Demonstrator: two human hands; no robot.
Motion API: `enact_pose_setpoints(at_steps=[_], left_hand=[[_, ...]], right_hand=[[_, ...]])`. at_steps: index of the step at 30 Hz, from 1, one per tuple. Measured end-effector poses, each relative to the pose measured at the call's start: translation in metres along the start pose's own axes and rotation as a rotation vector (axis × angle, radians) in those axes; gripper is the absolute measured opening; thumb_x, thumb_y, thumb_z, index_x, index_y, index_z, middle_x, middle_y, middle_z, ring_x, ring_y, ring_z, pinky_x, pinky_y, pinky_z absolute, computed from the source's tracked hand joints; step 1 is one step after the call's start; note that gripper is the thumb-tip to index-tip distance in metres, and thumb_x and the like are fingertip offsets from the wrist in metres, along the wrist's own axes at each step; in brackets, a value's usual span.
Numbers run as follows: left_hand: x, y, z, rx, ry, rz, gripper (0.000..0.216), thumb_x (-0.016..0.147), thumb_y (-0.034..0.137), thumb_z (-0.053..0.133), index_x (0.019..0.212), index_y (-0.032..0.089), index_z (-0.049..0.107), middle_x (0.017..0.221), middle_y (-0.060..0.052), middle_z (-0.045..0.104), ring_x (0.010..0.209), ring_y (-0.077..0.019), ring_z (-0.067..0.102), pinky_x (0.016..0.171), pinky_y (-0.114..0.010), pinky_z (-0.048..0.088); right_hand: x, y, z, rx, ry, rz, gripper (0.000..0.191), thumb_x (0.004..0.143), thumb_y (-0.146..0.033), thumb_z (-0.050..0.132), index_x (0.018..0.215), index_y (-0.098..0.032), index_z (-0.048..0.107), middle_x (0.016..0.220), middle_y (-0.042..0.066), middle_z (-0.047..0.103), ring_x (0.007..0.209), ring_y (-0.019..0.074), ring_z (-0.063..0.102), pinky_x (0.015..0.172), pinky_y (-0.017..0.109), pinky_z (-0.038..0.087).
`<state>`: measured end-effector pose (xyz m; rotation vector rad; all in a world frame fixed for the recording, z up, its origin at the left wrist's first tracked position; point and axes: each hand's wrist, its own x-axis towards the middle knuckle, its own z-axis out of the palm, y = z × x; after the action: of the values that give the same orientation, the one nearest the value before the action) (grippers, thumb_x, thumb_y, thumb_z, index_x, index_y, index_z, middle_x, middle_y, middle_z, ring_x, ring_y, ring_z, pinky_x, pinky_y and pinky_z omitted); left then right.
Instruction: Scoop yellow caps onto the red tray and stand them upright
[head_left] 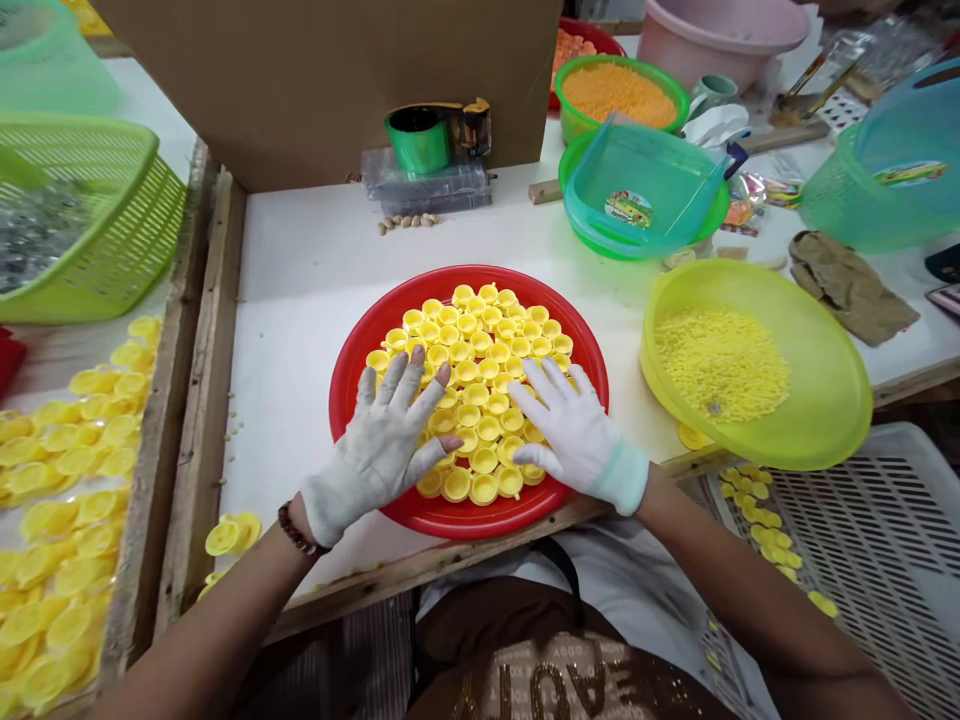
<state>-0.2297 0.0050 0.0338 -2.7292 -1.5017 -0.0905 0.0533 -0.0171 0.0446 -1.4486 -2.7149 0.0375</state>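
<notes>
A round red tray (592,340) sits at the table's front edge, covered with many small yellow plastic cups (472,395), most with their hollow side up. Over the tray's left part my left hand (390,420) lies with fingers spread, in a white glove that leaves some fingertips bare. My right hand (566,425), in a white glove with a pale green cuff, rests over the right part, fingers stretched out. Both hands are on or just above the cups; exact contact is hard to tell. Neither holds anything.
Right of the tray stands a yellow basin (832,400) of small yellow pieces. Behind it are a teal scoop (637,190) and a bowl of orange bits (619,95). Green tape (418,140) lies by a cardboard sheet (322,80). Wooden rails (202,400) border the left.
</notes>
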Motion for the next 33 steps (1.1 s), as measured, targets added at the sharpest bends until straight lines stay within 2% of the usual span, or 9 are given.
enact_pose_setpoints(at_steps=[6,10,14,17,20,23,26,29,33], left_hand=[[0.025,-0.017,0.004,0.02,-0.075,0.078,0.075,0.1,0.06,0.041,0.159,0.014,0.035,0.164,-0.027,0.03,0.154,-0.0458,0.022,0.119,-0.071,0.02],[0.045,-0.012,-0.001,0.01,-0.026,0.104,0.071,0.102,0.055,0.039,0.16,0.016,0.032,0.166,-0.023,0.028,0.156,-0.0409,0.023,0.122,-0.067,0.021],[0.079,0.0,0.002,-0.038,0.039,0.247,0.067,0.101,0.049,0.041,0.161,0.02,0.032,0.165,-0.019,0.032,0.156,-0.0365,0.024,0.124,-0.064,0.022],[0.096,0.001,0.016,-0.111,0.125,0.36,0.073,0.098,0.045,0.041,0.165,0.038,0.011,0.165,-0.008,0.033,0.153,-0.035,0.03,0.122,-0.067,0.026],[0.11,-0.005,0.03,-0.185,0.148,0.428,0.085,0.091,0.049,0.044,0.16,0.051,-0.005,0.166,0.0,0.015,0.148,-0.0435,0.033,0.11,-0.079,0.032],[0.119,-0.007,0.028,-0.236,0.162,0.439,0.09,0.083,0.05,0.046,0.16,0.05,-0.001,0.165,0.0,0.014,0.145,-0.0501,0.035,0.102,-0.083,0.035],[0.127,0.002,0.015,-0.307,0.216,0.422,0.092,0.078,0.049,0.049,0.16,0.051,0.008,0.167,0.003,0.021,0.144,-0.052,0.036,0.103,-0.082,0.037],[0.146,0.02,0.001,-0.394,0.244,0.382,0.086,0.079,0.052,0.05,0.157,0.058,0.017,0.168,0.009,0.028,0.141,-0.0487,0.045,0.106,-0.074,0.046],[0.198,0.06,-0.03,-0.452,0.253,0.371,0.065,0.085,0.05,0.053,0.148,0.059,0.04,0.15,0.006,0.055,0.123,-0.0395,0.065,0.097,-0.061,0.058]], right_hand=[[0.003,0.013,-0.006,0.035,-0.119,-0.013,0.078,0.096,-0.072,0.045,0.149,-0.016,0.053,0.161,0.019,0.04,0.148,0.0428,0.034,0.117,0.067,0.024],[0.0,0.013,-0.017,0.088,-0.051,-0.004,0.08,0.095,-0.075,0.041,0.146,-0.015,0.054,0.159,0.02,0.043,0.145,0.043,0.037,0.115,0.062,0.031],[-0.004,0.01,-0.027,0.098,0.03,-0.041,0.073,0.097,-0.071,0.044,0.141,-0.015,0.058,0.153,0.019,0.049,0.142,0.041,0.04,0.114,0.059,0.034],[-0.016,0.02,-0.035,0.108,0.094,-0.089,0.07,0.098,-0.07,0.044,0.141,-0.016,0.058,0.152,0.016,0.052,0.14,0.0366,0.044,0.113,0.053,0.039],[-0.047,0.043,-0.044,0.197,0.126,-0.088,0.062,0.103,-0.06,0.046,0.141,-0.013,0.058,0.151,0.013,0.054,0.139,0.0259,0.048,0.115,0.04,0.042],[-0.094,0.064,-0.054,0.366,0.222,0.033,0.052,0.106,-0.052,0.046,0.134,-0.011,0.062,0.14,0.012,0.063,0.133,0.0173,0.056,0.113,0.031,0.045],[-0.14,0.081,-0.06,0.51,0.442,0.293,0.041,0.106,-0.049,0.047,0.113,-0.017,0.071,0.109,0.008,0.076,0.104,0.016,0.07,0.096,0.03,0.056],[-0.171,0.093,-0.064,0.597,0.671,0.561,0.033,0.104,-0.043,0.052,0.094,-0.019,0.072,0.09,0.005,0.076,0.085,0.0159,0.072,0.081,0.029,0.06],[-0.189,0.106,-0.064,0.606,0.905,0.745,0.03,0.103,-0.037,0.052,0.088,-0.019,0.071,0.086,0.005,0.074,0.081,0.0171,0.071,0.077,0.03,0.06]])
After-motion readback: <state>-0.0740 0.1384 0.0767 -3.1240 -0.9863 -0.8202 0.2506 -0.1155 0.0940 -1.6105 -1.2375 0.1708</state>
